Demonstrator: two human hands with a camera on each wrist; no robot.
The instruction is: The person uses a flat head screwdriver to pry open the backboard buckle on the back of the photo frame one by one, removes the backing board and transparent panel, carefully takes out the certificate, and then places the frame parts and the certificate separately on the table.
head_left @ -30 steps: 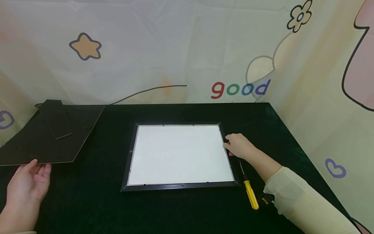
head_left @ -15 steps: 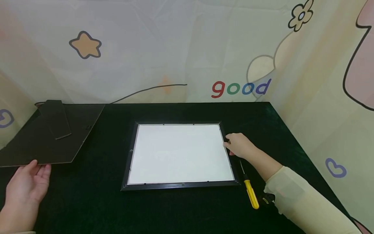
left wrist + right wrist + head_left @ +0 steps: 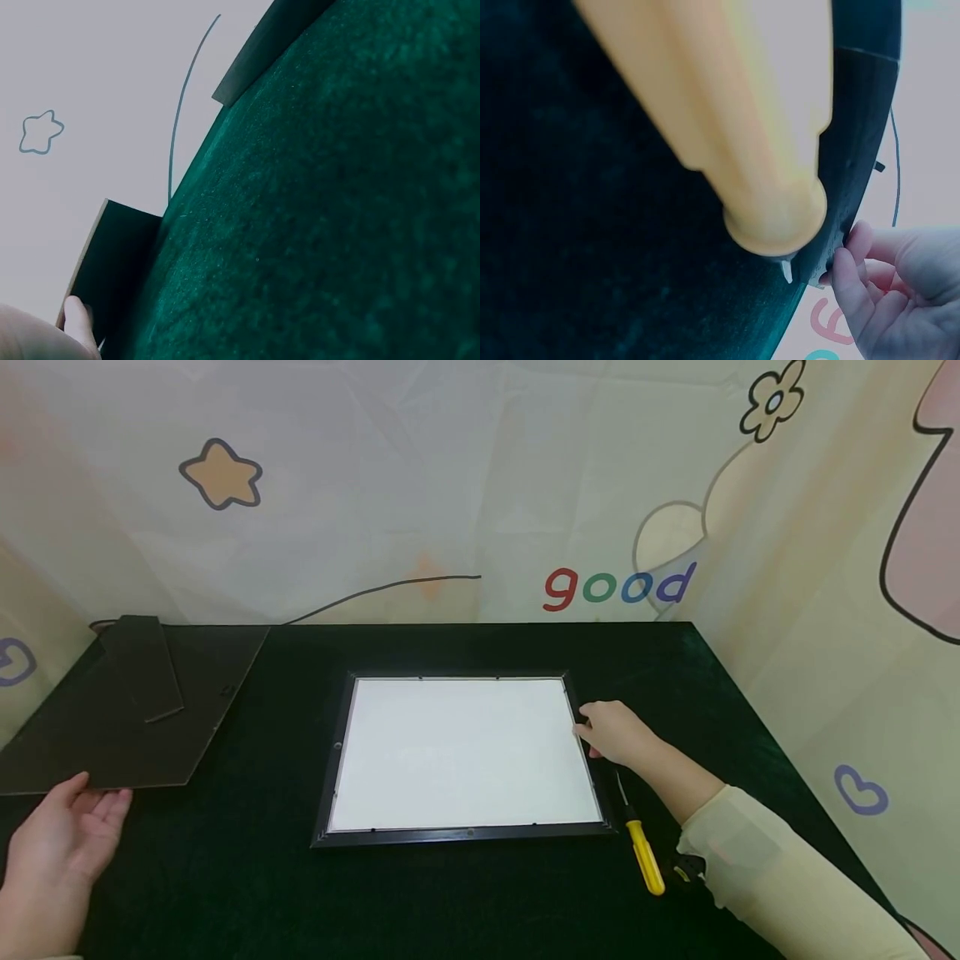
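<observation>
A black picture frame [image 3: 465,837] lies flat in the middle of the dark green table, with a white sheet [image 3: 461,752] filling it. My right hand [image 3: 611,731] sits at the frame's right rail, its curled fingertips [image 3: 855,247] on the rail's edge [image 3: 855,150]. A yellow-handled screwdriver [image 3: 645,856] lies just beside that wrist and looms large in the right wrist view [image 3: 742,150]. A dark backing board with a stand flap [image 3: 127,710] lies at the far left. My left hand [image 3: 63,835] is relaxed, its fingertips at the board's near edge [image 3: 112,270].
A pale printed curtain with a star, a flower and the word "good" [image 3: 618,587] walls in the table at the back and on both sides. The green cloth [image 3: 465,902] is bare in front of the frame.
My left hand has slid slightly towards me and the backing board's near edge has settled lower. The right hand, frame and screwdriver have stayed put.
</observation>
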